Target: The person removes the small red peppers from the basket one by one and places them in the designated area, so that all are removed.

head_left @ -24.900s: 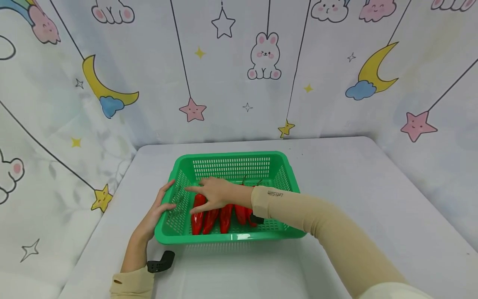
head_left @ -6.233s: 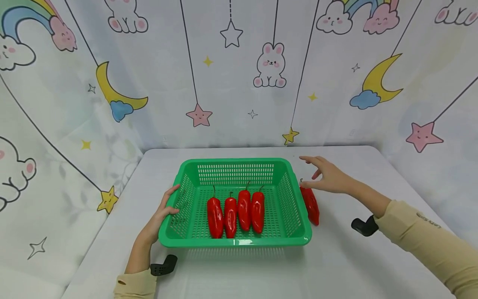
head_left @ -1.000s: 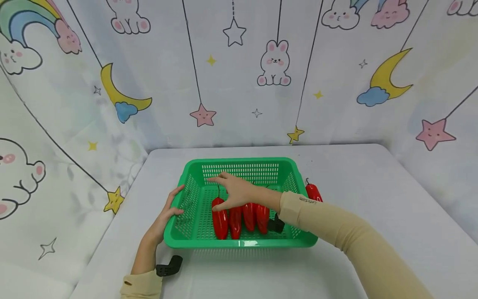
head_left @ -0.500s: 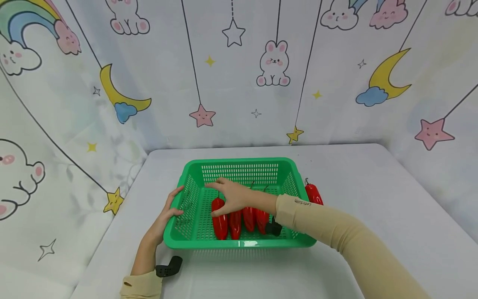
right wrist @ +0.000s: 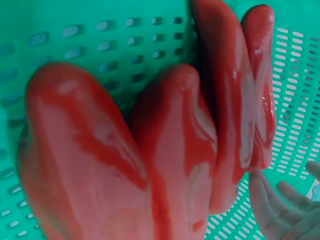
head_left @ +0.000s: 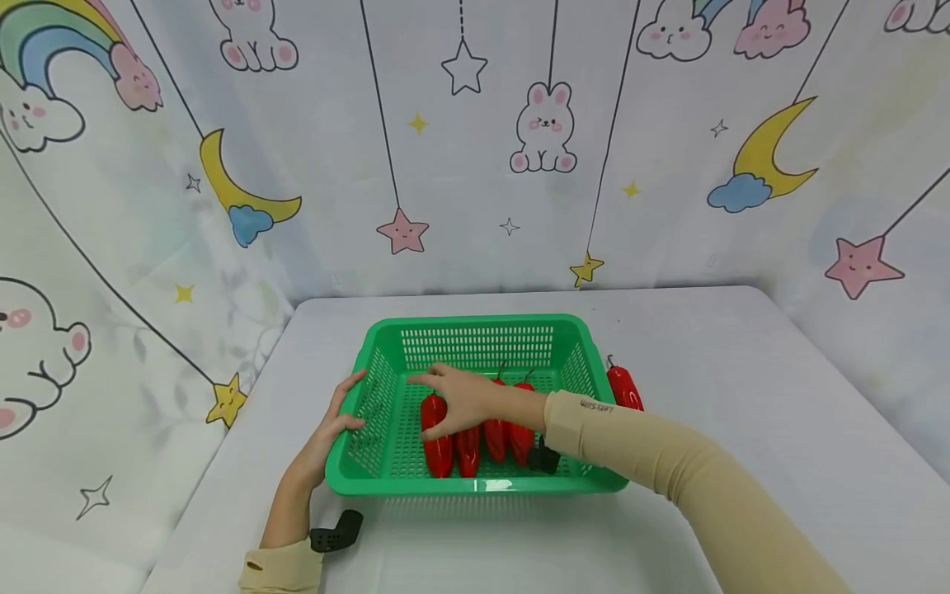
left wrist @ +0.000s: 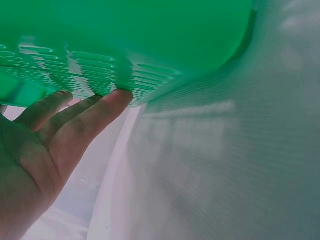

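Note:
A green mesh basket point(head_left: 486, 486) holds several glossy red chili peppers in a row. My left hand point(head_left: 325, 436) grips its left side, the thumb over the rim; the left wrist view shows its fingers point(left wrist: 82, 122) against the slotted outer wall. Inside the basket, my right hand point(head_left: 467, 400) hovers over the leftmost chili pepper point(head_left: 439, 456), thumb and fingers spread apart. The hand hides parts of the other peppers point(head_left: 496, 441). In the right wrist view, the fingers point(right wrist: 265, 205) appear beyond the row of peppers point(right wrist: 90, 160), and no grasp shows.
Another red chili pepper point(head_left: 624, 388) lies on the white table point(head_left: 705, 363), just outside the basket's right wall; the right sleeve point(head_left: 631, 441) covers its lower end. Behind the table hangs a patterned cloth point(head_left: 475, 165). A dark wrist camera point(head_left: 336, 532) sits below the left hand.
One pepper has gone from the basket to the table on its right since the earliest frame. My right hand came back over the basket and sank slightly toward the leftmost pepper. My left hand stays put.

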`<act>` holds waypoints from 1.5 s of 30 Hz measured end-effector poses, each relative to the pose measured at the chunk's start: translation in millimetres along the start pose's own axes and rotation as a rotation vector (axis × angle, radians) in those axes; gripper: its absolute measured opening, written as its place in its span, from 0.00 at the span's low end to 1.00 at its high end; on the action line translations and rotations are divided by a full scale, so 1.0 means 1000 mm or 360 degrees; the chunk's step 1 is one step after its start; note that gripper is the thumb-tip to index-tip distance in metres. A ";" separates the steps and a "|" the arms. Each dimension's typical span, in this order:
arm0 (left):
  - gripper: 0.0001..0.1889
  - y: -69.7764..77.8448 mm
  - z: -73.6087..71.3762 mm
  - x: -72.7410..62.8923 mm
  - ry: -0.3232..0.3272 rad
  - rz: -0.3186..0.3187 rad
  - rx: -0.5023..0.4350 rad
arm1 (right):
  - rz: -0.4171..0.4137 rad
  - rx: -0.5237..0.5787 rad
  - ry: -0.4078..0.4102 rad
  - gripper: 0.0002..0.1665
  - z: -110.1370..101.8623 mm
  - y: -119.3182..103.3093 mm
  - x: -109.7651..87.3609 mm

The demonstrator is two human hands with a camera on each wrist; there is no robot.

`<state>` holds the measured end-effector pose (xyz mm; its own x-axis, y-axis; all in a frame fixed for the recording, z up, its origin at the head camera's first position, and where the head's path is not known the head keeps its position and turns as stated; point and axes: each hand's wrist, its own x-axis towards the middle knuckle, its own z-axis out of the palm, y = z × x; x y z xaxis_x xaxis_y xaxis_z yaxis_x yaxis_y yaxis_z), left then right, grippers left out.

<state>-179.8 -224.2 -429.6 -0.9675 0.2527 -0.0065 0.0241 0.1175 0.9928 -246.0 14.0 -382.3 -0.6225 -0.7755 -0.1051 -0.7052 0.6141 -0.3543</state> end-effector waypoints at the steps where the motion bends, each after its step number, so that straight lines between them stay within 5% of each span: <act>1: 0.38 0.000 0.000 0.000 0.0004 0.0001 -0.0002 | 0.0000 -0.0004 -0.0005 0.49 0.001 0.000 0.000; 17: 0.38 0.000 0.002 -0.001 0.0008 0.0018 -0.0022 | 0.0027 -0.0028 -0.0068 0.49 0.009 -0.001 0.002; 45: 0.37 0.000 0.000 0.000 -0.0027 0.0013 -0.0061 | 0.0062 -0.0421 -0.0130 0.53 0.029 -0.007 0.013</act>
<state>-179.4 -224.5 -429.9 -0.9629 0.2700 -0.0001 0.0221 0.0789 0.9966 -239.3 -4.9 -408.0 -0.6293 -0.7531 -0.1920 -0.7520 0.6524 -0.0945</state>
